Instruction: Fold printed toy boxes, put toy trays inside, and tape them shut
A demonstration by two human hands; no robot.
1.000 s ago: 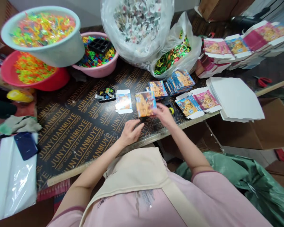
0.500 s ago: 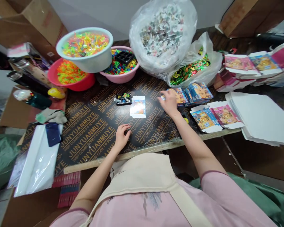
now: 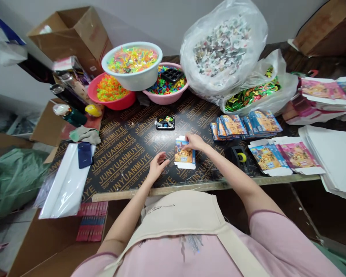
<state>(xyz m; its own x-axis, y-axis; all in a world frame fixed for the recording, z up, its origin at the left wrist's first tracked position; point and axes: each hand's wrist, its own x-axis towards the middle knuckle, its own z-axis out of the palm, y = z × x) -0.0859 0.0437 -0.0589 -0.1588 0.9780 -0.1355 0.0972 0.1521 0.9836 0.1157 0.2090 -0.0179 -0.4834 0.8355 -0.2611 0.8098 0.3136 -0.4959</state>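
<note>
My right hand (image 3: pixel 195 142) grips the top edge of a flat printed carton (image 3: pixel 185 155) lying on the dark plywood table (image 3: pixel 123 154). My left hand (image 3: pixel 158 166) hovers open just left of the carton, fingers spread, holding nothing. Behind the carton sits a small black tray (image 3: pixel 165 122) with coloured toy pieces in it. A fanned row of folded blue cartons (image 3: pixel 245 124) lies to the right of my right hand.
Bowls of coloured plastic pieces (image 3: pixel 132 66) and two clear bags (image 3: pixel 223 50) stand at the back. Flat cartons (image 3: pixel 285 156), white sheets (image 3: pixel 334 157) and a tape roll (image 3: pixel 241 157) lie on the right. A phone (image 3: pixel 84 154) on a white bag is at the left.
My right hand put the finished box on the row at right, then came back and took hold of the flat carton, pulling it nearer. The camera view swung left.
</note>
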